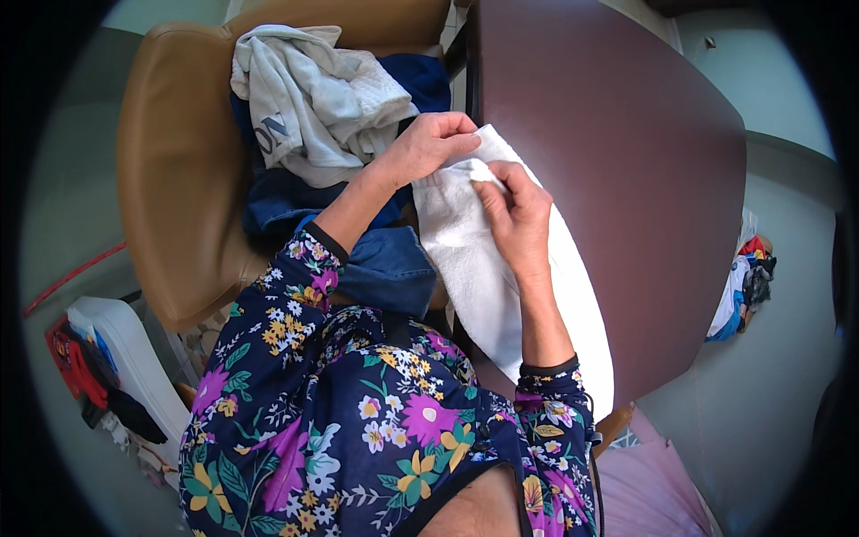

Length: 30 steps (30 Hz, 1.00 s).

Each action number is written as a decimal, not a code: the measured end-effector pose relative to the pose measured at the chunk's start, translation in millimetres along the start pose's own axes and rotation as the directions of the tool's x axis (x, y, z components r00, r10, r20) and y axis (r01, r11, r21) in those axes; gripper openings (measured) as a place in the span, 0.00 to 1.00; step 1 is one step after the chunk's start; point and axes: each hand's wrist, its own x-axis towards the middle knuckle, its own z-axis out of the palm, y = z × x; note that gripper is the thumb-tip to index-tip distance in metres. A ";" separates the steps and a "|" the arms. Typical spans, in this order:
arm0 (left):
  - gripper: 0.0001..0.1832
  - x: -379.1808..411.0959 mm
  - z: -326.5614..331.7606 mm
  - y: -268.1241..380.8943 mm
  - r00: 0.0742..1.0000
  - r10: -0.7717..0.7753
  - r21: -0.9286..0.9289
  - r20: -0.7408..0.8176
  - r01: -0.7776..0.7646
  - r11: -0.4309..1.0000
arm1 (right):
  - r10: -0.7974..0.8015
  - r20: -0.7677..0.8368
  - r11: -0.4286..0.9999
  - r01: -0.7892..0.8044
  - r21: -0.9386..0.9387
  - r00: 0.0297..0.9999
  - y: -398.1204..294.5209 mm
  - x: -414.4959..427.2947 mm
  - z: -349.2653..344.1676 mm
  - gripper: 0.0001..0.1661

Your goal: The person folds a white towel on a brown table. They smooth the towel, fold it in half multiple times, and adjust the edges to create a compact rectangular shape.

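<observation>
A white towel [570, 288] lies along the near edge of the dark brown table, part of it hanging over that edge. My left hand [436, 144] pinches the towel's far corner between thumb and fingers. Just nearer and to the right, my right hand [517, 208] grips a bunched edge of the same cloth, with the thumb and forefinger close together. To the left of my hands, a light grey garment with dark lettering [302, 101] is heaped on a tan chair, over dark blue clothes.
The brown tabletop [637, 168] spreads to the right. The tan padded chair [174, 168] stands left, with blue denim [389, 268] on its seat. A white chair [134, 356] with clothes is at lower left. More clothes [745, 288] lie at far right; pink cloth [651, 483] is at lower right.
</observation>
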 end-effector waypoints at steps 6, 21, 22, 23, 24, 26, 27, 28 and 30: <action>0.10 -5.8 10.0 14.8 0.993 0.120 0.055 -0.013 -0.120 0.991 | 0.082 -0.119 0.992 -0.093 -0.090 0.989 15.7 15.9 -2.4 0.06; 0.11 -6.4 23.8 24.0 0.994 0.107 0.277 -0.033 -0.093 0.956 | 0.173 -0.007 0.984 -0.173 -0.044 0.985 26.3 -11.0 -29.0 0.13; 0.11 -4.2 24.4 21.6 0.992 0.116 0.280 -0.058 -0.095 0.955 | 0.174 0.005 0.979 -0.173 -0.105 0.985 25.3 -18.2 -35.9 0.13; 0.12 -4.2 25.2 18.4 0.988 0.129 0.284 -0.091 -0.098 0.954 | 0.171 0.022 0.973 -0.165 -0.164 0.985 24.5 -28.1 -44.1 0.14; 0.13 -4.1 26.3 16.5 0.982 0.142 0.289 -0.123 -0.101 0.952 | 0.169 0.040 0.962 -0.156 -0.223 0.985 24.7 -38.6 -52.0 0.15; 0.13 -4.0 29.0 17.2 0.973 0.178 0.310 -0.149 -0.125 0.942 | 0.238 0.024 0.933 -0.222 -0.284 0.971 28.8 -62.3 -65.2 0.15; 0.13 -4.0 30.0 15.7 0.966 0.191 0.323 -0.175 -0.127 0.938 | 0.263 -0.003 0.922 -0.252 -0.295 0.965 32.4 -75.0 -70.8 0.14; 0.13 -4.0 32.4 14.7 0.959 0.204 0.338 -0.196 -0.129 0.932 | 0.290 -0.034 0.909 -0.287 -0.302 0.956 37.0 -88.6 -75.4 0.13; 0.13 -3.9 33.8 15.7 0.942 0.252 0.403 -0.224 -0.146 0.904 | 0.331 -0.143 0.884 -0.360 -0.299 0.933 48.8 -113.3 -78.5 0.12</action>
